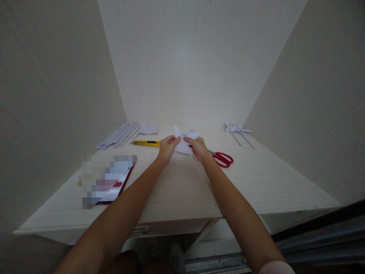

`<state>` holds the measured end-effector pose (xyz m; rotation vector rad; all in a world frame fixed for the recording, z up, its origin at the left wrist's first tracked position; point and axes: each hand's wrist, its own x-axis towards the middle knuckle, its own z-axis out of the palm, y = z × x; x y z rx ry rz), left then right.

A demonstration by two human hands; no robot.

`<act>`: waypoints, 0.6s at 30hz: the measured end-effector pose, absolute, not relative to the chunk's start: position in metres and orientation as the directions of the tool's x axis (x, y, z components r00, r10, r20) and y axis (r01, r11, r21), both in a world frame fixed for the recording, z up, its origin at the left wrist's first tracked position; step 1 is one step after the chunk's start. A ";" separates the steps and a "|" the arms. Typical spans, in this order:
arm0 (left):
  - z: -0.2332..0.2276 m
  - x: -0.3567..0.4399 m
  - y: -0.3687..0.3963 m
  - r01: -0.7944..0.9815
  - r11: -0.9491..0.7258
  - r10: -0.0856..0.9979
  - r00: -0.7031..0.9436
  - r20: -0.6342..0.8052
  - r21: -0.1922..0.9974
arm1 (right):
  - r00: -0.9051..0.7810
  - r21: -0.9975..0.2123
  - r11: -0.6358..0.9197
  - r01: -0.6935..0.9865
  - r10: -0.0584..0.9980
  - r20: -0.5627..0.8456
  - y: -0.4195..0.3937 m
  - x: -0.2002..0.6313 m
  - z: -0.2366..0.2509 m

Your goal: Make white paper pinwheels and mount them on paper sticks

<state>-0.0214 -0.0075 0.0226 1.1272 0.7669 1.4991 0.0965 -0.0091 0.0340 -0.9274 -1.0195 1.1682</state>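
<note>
**Both hands pinch a folded white paper piece at mid-desk**

Left hand (167, 148) and right hand (199, 148) meet over the middle of the pale wooden desk (182, 190); both grasp the same white paper piece (184, 140), fingers closed on its near edges, left hand on its left side, right hand on its right; paper has curled flaps rising at the far side, one pointed flap up at left, a rounded one at right; whether it rests on the desk or is lifted just off it, cannot tell.

Yellow utility knife (146, 143) lies just left of the left hand, lengthwise left to right; red-handled scissors (222, 158) lie just right of the right hand, handles toward the right, blades partly hidden behind the hand.

Far left: a row of thin white paper sticks (118, 135) laid side by side, slanted; a small flat white sheet (148, 129) beside them to the right.

Far right, near the wall: finished white paper pinwheels (238, 131) on sticks, lying flat, well apart from the hands.

Near left: a flat object, pixelated (108, 180), with a red edge, lying on the desk; contents not readable.

Desk sits in a corner between plain light walls; both bare forearms reach in from the near edge.
</note>
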 end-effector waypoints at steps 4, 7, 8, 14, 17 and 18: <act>0.021 -0.021 -0.008 -0.377 -0.217 0.967 0.046 0.252 0.901 | 0.072 -0.953 0.160 -0.257 0.987 0.147 -0.010 0.095 0.035; 0.019 -0.022 -0.007 -0.359 -0.221 0.967 0.042 0.252 0.907 | 0.068 -0.954 0.160 -0.252 0.987 0.147 -0.010 0.094 0.034; 0.019 -0.022 -0.007 -0.352 -0.223 0.967 0.040 0.253 0.909 | 0.065 -0.954 0.161 -0.251 0.987 0.149 -0.010 0.094 0.034; 0.018 -0.022 -0.006 -0.333 -0.243 0.961 0.045 0.273 0.911 | 0.056 -0.955 0.160 -0.251 0.987 0.150 -0.010 0.095 0.034; 0.018 -0.022 -0.005 -0.341 -0.248 0.959 0.047 0.280 0.907 | 0.058 -0.958 0.159 -0.240 0.987 0.149 -0.011 0.095 0.035; 0.018 -0.022 -0.005 -0.348 -0.243 0.960 0.049 0.276 0.906 | 0.059 -0.960 0.156 -0.233 0.988 0.146 -0.011 0.095 0.035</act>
